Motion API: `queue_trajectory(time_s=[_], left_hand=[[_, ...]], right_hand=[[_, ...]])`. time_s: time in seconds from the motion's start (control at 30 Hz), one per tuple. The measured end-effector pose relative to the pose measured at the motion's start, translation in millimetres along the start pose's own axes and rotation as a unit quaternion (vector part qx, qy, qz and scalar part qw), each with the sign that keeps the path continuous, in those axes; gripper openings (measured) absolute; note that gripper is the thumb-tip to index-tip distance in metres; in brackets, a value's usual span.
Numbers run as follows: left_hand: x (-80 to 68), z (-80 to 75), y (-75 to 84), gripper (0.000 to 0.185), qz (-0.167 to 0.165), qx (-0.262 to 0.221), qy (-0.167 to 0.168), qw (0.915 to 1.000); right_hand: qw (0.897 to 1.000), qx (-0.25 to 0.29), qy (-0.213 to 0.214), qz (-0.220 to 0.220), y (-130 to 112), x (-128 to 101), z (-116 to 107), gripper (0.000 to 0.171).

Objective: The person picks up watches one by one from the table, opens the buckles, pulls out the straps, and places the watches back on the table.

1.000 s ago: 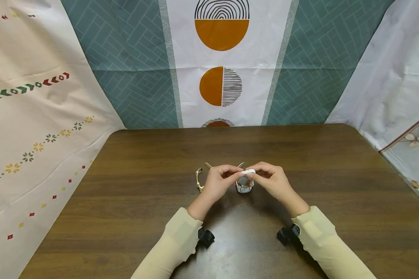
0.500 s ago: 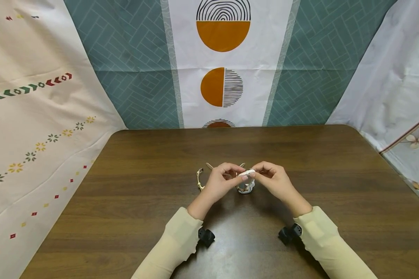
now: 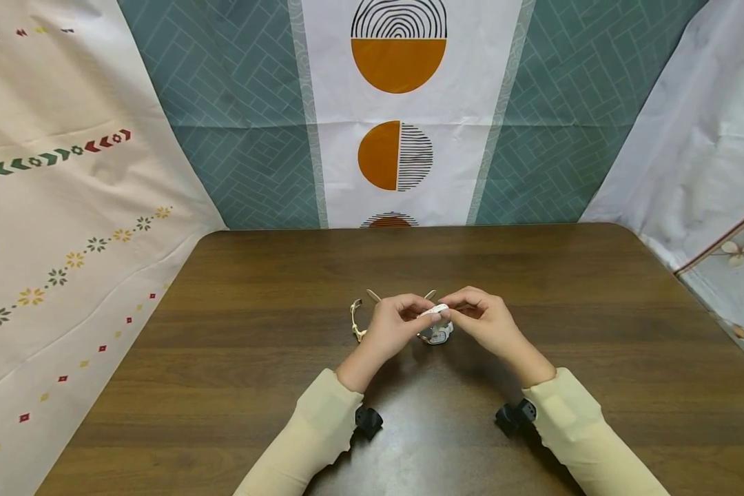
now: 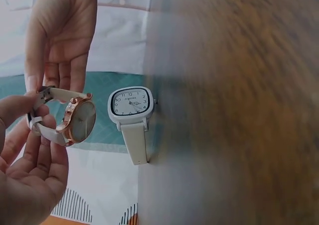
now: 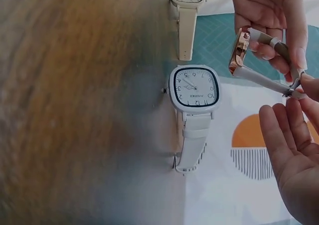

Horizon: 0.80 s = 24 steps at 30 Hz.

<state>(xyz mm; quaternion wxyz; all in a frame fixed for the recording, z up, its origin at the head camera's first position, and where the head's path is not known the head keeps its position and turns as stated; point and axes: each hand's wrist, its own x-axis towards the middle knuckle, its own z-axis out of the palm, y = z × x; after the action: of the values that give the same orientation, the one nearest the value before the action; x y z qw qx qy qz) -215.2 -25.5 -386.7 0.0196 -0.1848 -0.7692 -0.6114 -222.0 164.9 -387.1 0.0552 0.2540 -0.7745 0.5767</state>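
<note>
Pinching a round watch (image 4: pixel 75 122) — left hand (image 3: pixel 397 324), right hand (image 3: pixel 480 320) together.

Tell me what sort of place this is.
Probably a staged tabletop recording spot, not a lived-in room: patterned cloth backdrops hang around a dark wooden table, where both hands work a rose-gold watch.

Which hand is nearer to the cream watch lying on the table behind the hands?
Left. The left hand sits just right of the cream watch, nearly touching it. The right hand is farther right, beyond the round watch both hands hold.
</note>
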Motion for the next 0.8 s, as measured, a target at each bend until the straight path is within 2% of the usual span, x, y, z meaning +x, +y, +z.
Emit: queue_trajectory(time_s=[0.4, 0.67, 0.8], left_hand=[[-1.8, -1.8, 1.8, 0.013, 0.017, 0.028, 0.006, 0.9994], [-1.1, -1.1, 1.0, 0.011, 0.02, 0.036, 0.016, 0.999], [-0.5, -0.9, 1.3, 0.011, 0.019, 0.031, 0.017, 0.9992]], right_hand=[[1.0, -0.006, -0.003, -0.016, -2.6, 0.5, 1.6, 0.012], [0.999, 0.035, 0.025, 0.018, 0.6, 0.5, 1.5, 0.014], [0.996, 0.072, 0.032, 0.045, 2.1, 0.5, 0.8, 0.019]])
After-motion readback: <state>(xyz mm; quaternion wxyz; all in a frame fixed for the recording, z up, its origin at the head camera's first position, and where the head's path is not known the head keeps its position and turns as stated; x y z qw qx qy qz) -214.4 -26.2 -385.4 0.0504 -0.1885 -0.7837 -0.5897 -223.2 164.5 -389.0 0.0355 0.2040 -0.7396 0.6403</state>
